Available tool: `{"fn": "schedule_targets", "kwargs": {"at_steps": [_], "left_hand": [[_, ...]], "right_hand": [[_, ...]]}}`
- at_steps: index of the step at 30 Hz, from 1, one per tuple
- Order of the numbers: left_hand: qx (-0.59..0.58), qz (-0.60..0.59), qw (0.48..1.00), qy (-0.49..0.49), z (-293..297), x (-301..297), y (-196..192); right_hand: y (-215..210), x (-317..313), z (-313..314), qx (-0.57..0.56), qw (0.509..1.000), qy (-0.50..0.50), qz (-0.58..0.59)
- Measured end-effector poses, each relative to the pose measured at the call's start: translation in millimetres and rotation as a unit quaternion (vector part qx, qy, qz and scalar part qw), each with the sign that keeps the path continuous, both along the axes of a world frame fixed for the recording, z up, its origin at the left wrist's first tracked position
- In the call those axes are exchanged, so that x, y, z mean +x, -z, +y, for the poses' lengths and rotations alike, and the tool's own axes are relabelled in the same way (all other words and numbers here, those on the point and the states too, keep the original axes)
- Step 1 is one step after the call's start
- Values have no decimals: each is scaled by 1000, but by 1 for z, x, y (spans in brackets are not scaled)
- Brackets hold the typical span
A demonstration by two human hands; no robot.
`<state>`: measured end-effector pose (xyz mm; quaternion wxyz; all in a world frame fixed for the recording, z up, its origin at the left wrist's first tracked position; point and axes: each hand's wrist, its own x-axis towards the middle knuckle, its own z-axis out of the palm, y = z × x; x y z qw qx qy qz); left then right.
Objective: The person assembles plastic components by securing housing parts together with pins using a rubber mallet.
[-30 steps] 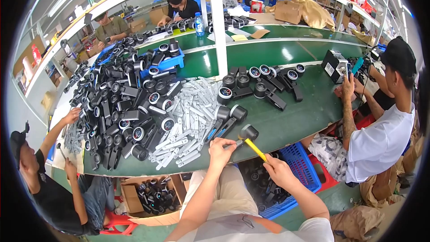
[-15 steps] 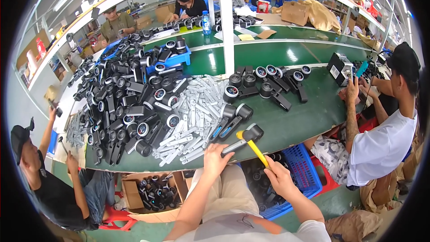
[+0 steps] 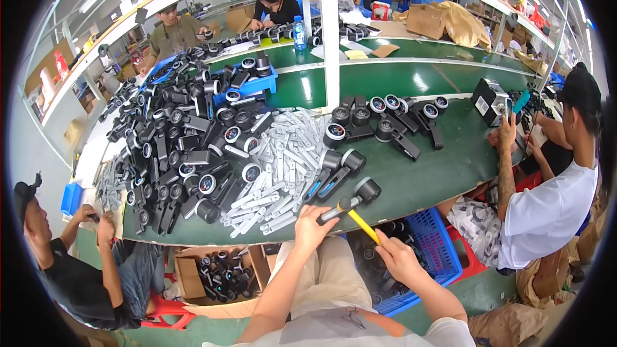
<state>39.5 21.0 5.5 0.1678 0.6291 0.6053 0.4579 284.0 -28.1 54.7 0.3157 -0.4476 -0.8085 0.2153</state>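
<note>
My left hand (image 3: 311, 226) grips the handle end of a black device with a round head (image 3: 367, 189), which lies at the near edge of the green table (image 3: 437, 173). My right hand (image 3: 394, 259) holds a hammer by its yellow handle (image 3: 364, 225). The hammer's head (image 3: 347, 204) rests on or just above the device's body, close to my left fingers. Two more such black devices (image 3: 340, 166) lie just beyond it.
A big heap of black devices (image 3: 180, 148) covers the table's left, with a pile of pale grey strips (image 3: 283, 167) beside it. A blue basket (image 3: 430, 244) sits under the table edge, a cardboard box (image 3: 218, 276) on the floor. Seated people work left (image 3: 77, 276), right (image 3: 546, 205) and opposite.
The hammer head has dropped down and left onto the device by my left hand. My right hand came lower and closer to me.
</note>
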Motion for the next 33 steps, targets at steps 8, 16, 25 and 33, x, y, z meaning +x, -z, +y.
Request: {"fn": "schedule_targets", "kwargs": {"at_steps": [8, 16, 25, 33], "left_hand": [[-38, 32, 999, -11, 4, -4, 12], [-19, 12, 1000, -15, 1, -2, 10], [-24, 39, 999, -18, 4, -3, 12], [-15, 18, 999, -23, 2, 1, 8]], "right_hand": [[-6, -14, -1, -9, 998, -50, 24], [-5, -21, -10, -24, 998, -61, -9], [-5, -15, -12, -13, 998, -29, 51], [-1, -10, -13, 16, 994, -11, 112]]}}
